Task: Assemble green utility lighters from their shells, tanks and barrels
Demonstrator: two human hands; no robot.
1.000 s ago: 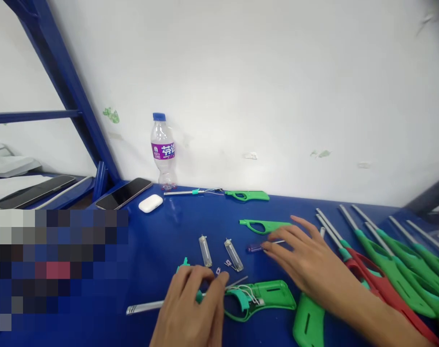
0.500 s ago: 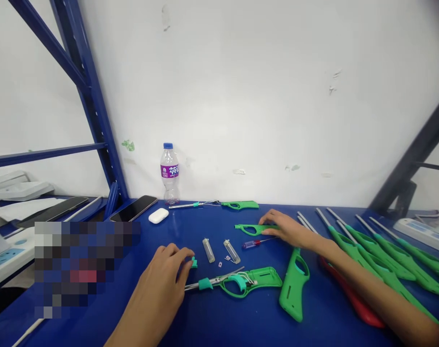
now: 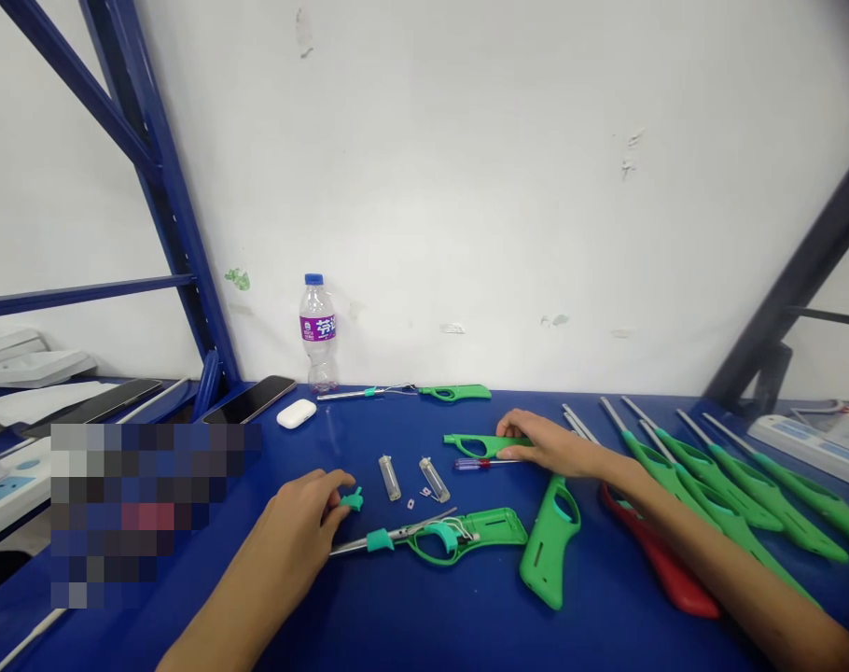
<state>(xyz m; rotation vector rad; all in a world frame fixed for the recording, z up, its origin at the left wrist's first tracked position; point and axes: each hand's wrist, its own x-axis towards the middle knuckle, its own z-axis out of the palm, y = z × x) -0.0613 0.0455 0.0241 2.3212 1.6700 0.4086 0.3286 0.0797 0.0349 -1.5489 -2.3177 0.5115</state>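
The green half-shell (image 3: 470,446) lies on the tabletop (image 3: 466,621) w/ our R hand (image 3: 540,443) at its wide end; we can't tell if those fingers grip it or just rest there. It's prob. light, stiff plastic, a bit slippery; best hold is by the long edges behind the finger loop. The screwdriver (image 3: 473,464) is alongside, shaft toward the same fingers.

Our L hand (image 3: 295,523) has bent fingers by the teal piece (image 3: 354,499); can't tell whether they pinch it. It looks v. light & small, so a fingertip hold suits.

Nearer us, the open lighter (image 3: 501,527) has thin wires (image 3: 466,529), prob. fragile; we'd take it by the handle rim. The 2 clear tanks (image 3: 390,478) look smooth & rigid: sides only, light pressure. Whole green lighters (image 3: 739,471) lie off to the R.
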